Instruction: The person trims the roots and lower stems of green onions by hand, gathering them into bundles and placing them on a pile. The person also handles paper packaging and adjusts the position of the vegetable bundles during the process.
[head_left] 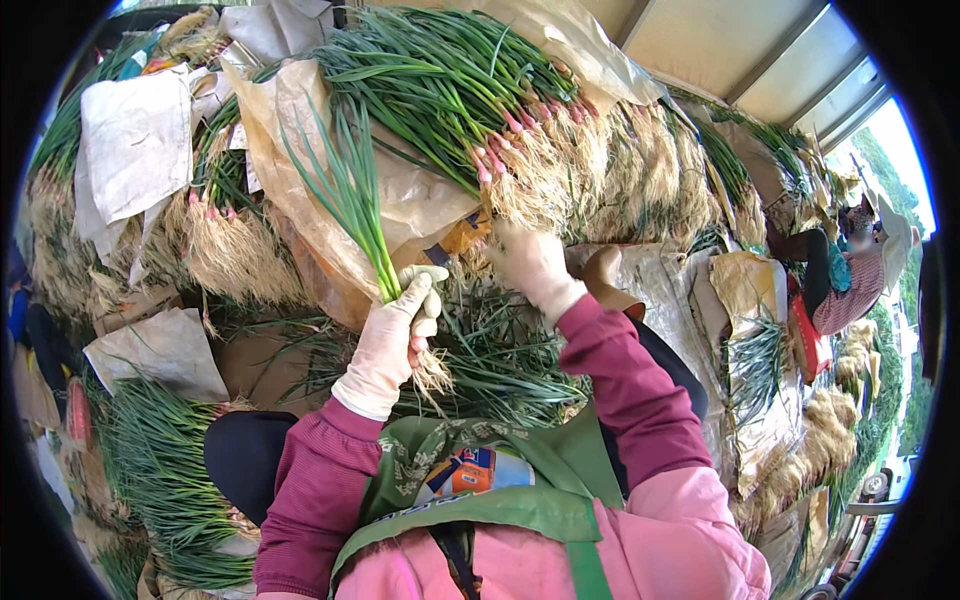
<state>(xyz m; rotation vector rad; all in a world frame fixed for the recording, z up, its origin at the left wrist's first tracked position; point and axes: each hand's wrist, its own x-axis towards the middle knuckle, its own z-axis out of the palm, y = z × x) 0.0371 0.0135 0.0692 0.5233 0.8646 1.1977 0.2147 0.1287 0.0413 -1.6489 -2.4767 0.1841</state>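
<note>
My left hand [392,335], in a pale glove, is closed round a small bunch of spring onions [368,215]. Their green leaves point up and away from me, and the stringy roots hang below my fist. My right hand [532,265], gloved too, is at the near edge of a large heap of spring onions [450,85] with pinkish bulbs and long pale roots. Motion smears its fingers, so I cannot make out whether they grip anything. Loose green leaves [500,350] lie between my forearms and my apron [400,470].
Brown paper sheets [280,130] lie against the heap. Further spring onions [160,450] are piled at the left, beside a white sheet [135,145]. Another person [850,285] sits at the far right, near root bundles [815,440].
</note>
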